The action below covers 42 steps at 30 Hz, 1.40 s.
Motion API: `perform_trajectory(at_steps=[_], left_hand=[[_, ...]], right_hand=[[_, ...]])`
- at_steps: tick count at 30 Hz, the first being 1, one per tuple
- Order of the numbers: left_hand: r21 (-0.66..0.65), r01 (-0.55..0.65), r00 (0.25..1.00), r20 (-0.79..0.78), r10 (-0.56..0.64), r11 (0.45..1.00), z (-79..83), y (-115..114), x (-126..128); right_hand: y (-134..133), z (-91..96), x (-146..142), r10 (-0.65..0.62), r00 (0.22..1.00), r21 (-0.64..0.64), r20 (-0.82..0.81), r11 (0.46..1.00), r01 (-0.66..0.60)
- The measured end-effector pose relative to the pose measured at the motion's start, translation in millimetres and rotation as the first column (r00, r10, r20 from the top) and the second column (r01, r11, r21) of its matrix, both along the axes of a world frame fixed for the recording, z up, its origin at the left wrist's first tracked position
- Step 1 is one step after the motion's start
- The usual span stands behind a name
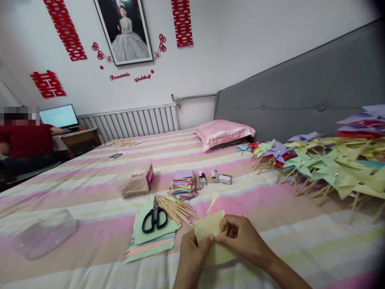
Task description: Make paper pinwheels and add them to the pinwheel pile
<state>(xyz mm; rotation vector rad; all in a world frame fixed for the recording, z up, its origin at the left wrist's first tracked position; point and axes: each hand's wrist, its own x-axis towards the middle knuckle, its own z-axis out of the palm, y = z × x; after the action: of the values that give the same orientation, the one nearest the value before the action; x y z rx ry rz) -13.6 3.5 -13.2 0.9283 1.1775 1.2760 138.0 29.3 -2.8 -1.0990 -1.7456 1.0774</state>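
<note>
A yellow sheet of paper (pixel 210 226) is held between both hands above the striped bedspread. My left hand (pixel 194 249) grips its left side, thumb pressed on the face. My right hand (pixel 240 237) pinches it near the middle, the two thumbs almost meeting. Just behind lies a pink paper piece (pixel 227 205), partly covered by the yellow sheet. To the left, black-handled scissors (pixel 155 216) rest on a stack of coloured paper (pixel 152 247). Thin wooden sticks (pixel 177 206) fan out beside the scissors.
Many paper pinwheels (pixel 303 162) on sticks stand at the right. Farther back are a box of sticks (pixel 136 184), a pile of cut paper (pixel 183 184), small boxes (pixel 225 179) and a pink pillow (pixel 224 132). A clear plastic container (pixel 45 235) lies left. A person (pixel 27 140) sits at a desk.
</note>
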Motion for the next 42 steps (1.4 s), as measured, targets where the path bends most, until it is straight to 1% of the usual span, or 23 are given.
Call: perform_trajectory(at_steps=[3, 8, 13, 19, 24, 27, 32, 37, 42], left_hand=[[-0.017, -0.031, 1.000, 0.004, 0.031, 0.999, -0.1, 1, 1], [-0.044, -0.014, 0.992, 0.125, 0.020, 0.999, -1.3, 1, 5], [-0.083, 0.001, 0.978, 0.207, 0.016, 0.997, 3.1, -2, 8], [-0.107, 0.011, 0.971, 0.239, 0.015, 0.994, 7.1, -3, 10], [-0.103, 0.018, 0.969, 0.247, 0.008, 0.995, 3.4, -2, 10], [-0.102, 0.014, 0.973, 0.232, 0.010, 0.995, 2.3, -2, 9], [-0.113, -0.014, 0.987, 0.159, 0.032, 0.993, 1.7, -2, 8], [-0.103, -0.020, 0.993, 0.112, 0.032, 0.994, -1.8, -1, 7], [-0.108, -0.024, 0.994, 0.102, 0.035, 0.994, -5.1, 0, 6]], right_hand=[[0, 1.7, -1, -0.002, 0.998, 0.010, -0.057, 1.000, 0.003], [-2, 5.8, -2, -0.005, 0.988, 0.034, -0.156, 0.999, 0.010], [-2, 4.2, -5, 0.039, 0.948, -0.028, -0.317, 0.998, -0.051], [-2, 4.5, -8, 0.005, 0.914, -0.067, -0.405, 0.997, -0.035], [-2, 6.2, -8, -0.004, 0.904, -0.109, -0.427, 0.993, -0.047], [-1, 4.2, -8, -0.013, 0.906, -0.107, -0.422, 0.994, -0.036], [0, 3.2, -6, -0.038, 0.919, -0.095, -0.391, 0.995, 0.001], [1, 6.9, -1, -0.042, 0.926, -0.106, -0.376, 0.994, 0.002], [3, 9.3, 1, -0.097, 0.929, -0.080, -0.356, 0.994, 0.074]])
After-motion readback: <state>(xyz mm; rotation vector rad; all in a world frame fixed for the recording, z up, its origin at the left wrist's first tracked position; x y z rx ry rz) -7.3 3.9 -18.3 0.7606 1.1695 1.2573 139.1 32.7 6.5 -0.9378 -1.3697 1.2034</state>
